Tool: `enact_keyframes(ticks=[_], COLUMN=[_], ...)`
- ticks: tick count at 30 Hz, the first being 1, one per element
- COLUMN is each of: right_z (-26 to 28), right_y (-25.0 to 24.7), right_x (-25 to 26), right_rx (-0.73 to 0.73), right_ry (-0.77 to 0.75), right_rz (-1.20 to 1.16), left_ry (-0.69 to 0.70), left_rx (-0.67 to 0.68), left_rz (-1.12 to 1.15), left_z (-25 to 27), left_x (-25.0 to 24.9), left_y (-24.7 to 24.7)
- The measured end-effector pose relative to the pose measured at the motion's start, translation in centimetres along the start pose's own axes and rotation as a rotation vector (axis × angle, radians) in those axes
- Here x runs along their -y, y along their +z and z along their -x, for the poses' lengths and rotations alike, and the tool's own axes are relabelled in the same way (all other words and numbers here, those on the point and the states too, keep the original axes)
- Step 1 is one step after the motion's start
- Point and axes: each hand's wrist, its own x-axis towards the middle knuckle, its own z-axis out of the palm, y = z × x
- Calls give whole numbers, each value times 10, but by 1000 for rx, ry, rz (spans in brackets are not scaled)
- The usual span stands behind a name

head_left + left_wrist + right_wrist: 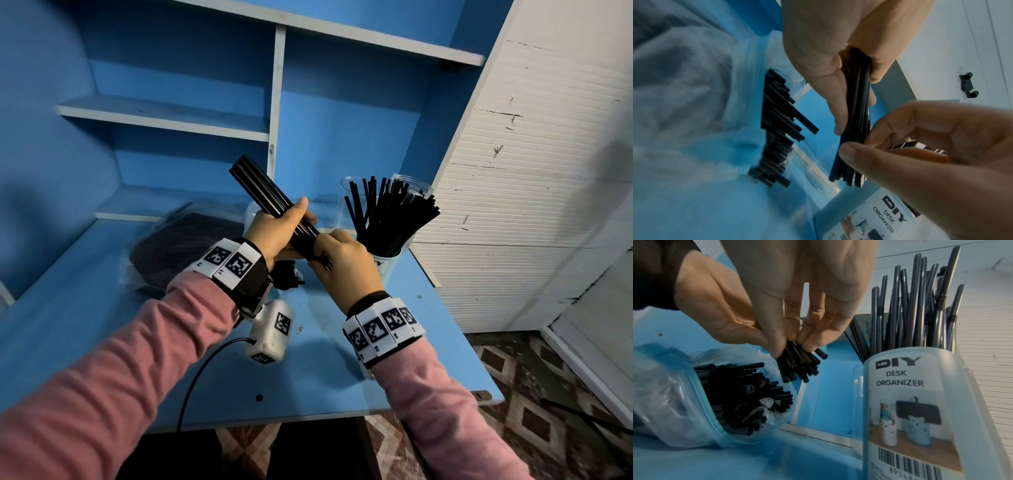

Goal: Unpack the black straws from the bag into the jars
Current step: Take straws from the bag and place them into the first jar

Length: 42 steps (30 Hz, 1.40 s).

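Nearest, below the left wrist, a white camera block (270,334) with printed markers is seen hanging over the blue desk (102,342), a black cable trailing from it toward the near edge.

Above the desk, a bundle of black straws (270,202) is gripped by both hands. The left hand (277,231) is wrapped around the middle of the bundle, thumb laid on top; the right hand (346,260) is closed on the lower end with thumb and fingertips. The bundle is tilted, its upper end pointing up and away to the left of the left hand.

Just beyond the right hand, a clear jar (920,402) labelled "DESK ORGANIZER" is found, packed with black straws that fan out to the right. Between the hands and that jar, a second clear jar (858,410) is only partly made out; in the head view it is mostly hidden behind the left hand, and its contents cannot be told.

To the left of the left hand, a clear plastic bag (674,402) lies on its side, its mouth turned toward the hands and many straw ends showing in it. In the head view the bag is blurred and dim.

Farthest, blue shelving (164,118) is seen behind the desk, with a white ribbed panel (531,171) beyond the right hand.
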Motion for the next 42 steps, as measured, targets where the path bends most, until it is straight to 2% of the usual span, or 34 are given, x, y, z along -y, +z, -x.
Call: enact_keyframes(ticks=[6, 15, 19, 22, 30, 34, 38, 42], right_z=[0, -2, -1, -1, 1, 1, -4, -16], right_y=[0, 2, -3, -6, -17, -19, -17, -28], right_x=[1, 3, 3, 1, 2, 4, 6, 15], right_rx=[81, 54, 109, 209, 364, 397, 319, 16], right_ry=[-40, -23, 28, 98, 282, 354, 312, 174], right_rz=[57, 85, 42, 124, 226, 203, 112, -67], left_ry=[-50, 3, 67, 114, 103, 154, 326, 515], left_rx=[16, -19, -51, -74, -102, -199, -232, -90], left_rz=[16, -41, -21, 47, 200, 276, 110, -124], left_z=[1, 1, -3, -7, -15, -17, -11, -4], left_x=[1, 0, -5, -13, -30, -33, -30, -22], left_y=[-4, -2, -6, -11, -27, -34, -30, -20])
